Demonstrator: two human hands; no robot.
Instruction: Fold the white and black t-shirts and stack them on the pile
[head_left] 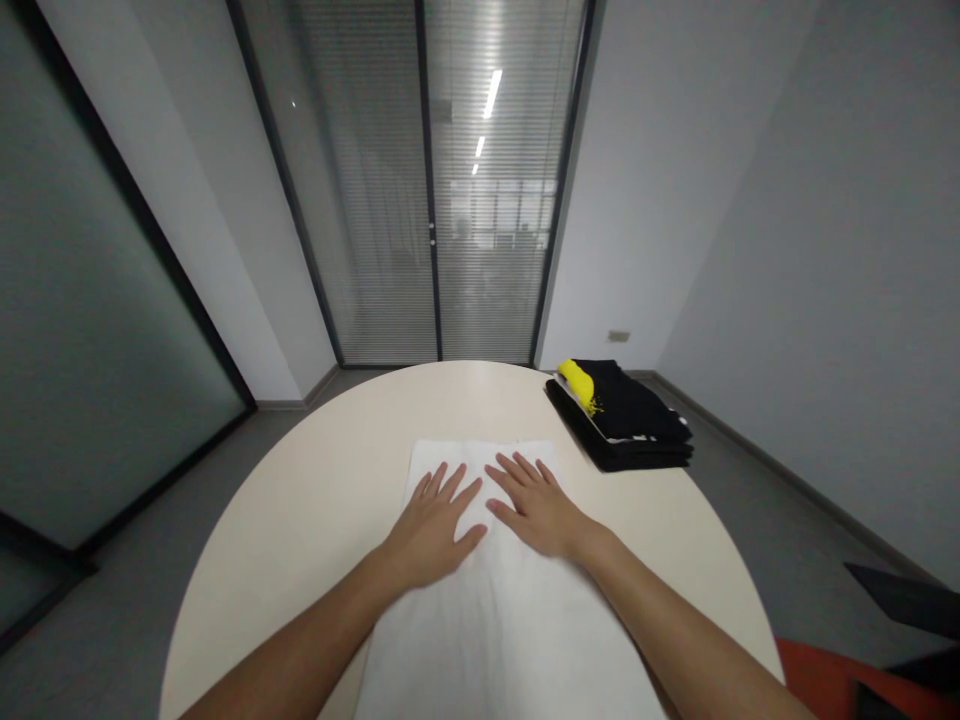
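A white cloth (491,640) lies spread over the near half of the round table, its far edge straight and its near end running out of view. My left hand (439,530) rests palm down on the cloth's upper left part, fingers spread. Beside it, my right hand (536,505) lies flat on the upper right part, fingers also apart. The two thumbs point toward each other with a small gap between them. Faint creases run lengthwise through the cloth below my hands. Whether it is a garment or a plain sheet, I cannot tell.
On the table's (300,520) far right sits a stack of folded dark clothes (630,410), with a yellow patch on top. An orange-red chair (832,680) stands at the lower right. Glass doors with blinds (487,280) are beyond the table.
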